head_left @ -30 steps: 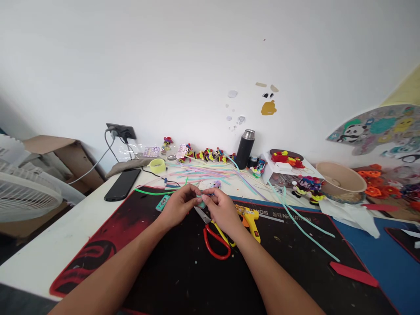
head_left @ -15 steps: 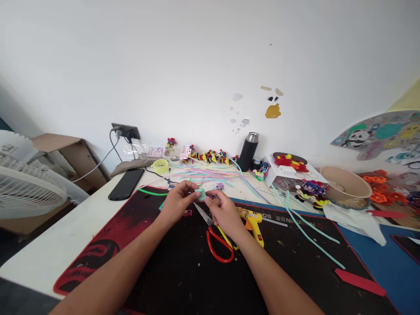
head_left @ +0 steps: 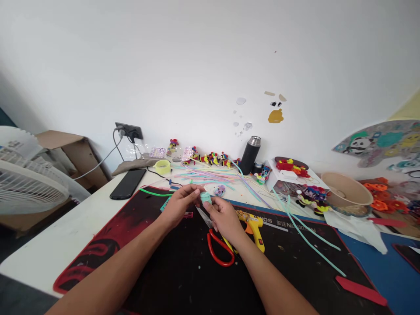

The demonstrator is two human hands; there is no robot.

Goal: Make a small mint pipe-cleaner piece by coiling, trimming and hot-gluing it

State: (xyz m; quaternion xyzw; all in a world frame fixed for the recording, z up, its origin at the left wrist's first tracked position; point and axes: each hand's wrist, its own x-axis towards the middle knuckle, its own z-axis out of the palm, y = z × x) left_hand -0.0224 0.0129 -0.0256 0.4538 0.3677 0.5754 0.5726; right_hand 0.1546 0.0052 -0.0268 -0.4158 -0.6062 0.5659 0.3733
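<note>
A small coiled mint-green pipe cleaner piece (head_left: 205,197) is up over the mat, between my two hands. My right hand (head_left: 225,216) pinches it from the right, thumb on its front. From the left, my left hand (head_left: 179,203) has thumb and index finger closed together at its edge. Below the hands lie scissors (head_left: 220,249) with red handles, blades pointing away, partly hidden by my right hand. Just right of that hand, a yellow glue gun (head_left: 255,227) rests on the mat.
The dark mat (head_left: 183,271) covers the table's front. Behind are many pastel pipe cleaners (head_left: 210,175), yellow tape (head_left: 162,166), a black flask (head_left: 251,155) and small figures (head_left: 215,158). A phone (head_left: 127,183) lies left, near a fan (head_left: 29,183). Mint pipe cleaners (head_left: 315,245) extend right.
The view has shifted slightly. My hands have turned the mint-green piece, and its rounded coil shows more clearly. The left fingers have moved toward its upper left edge.
</note>
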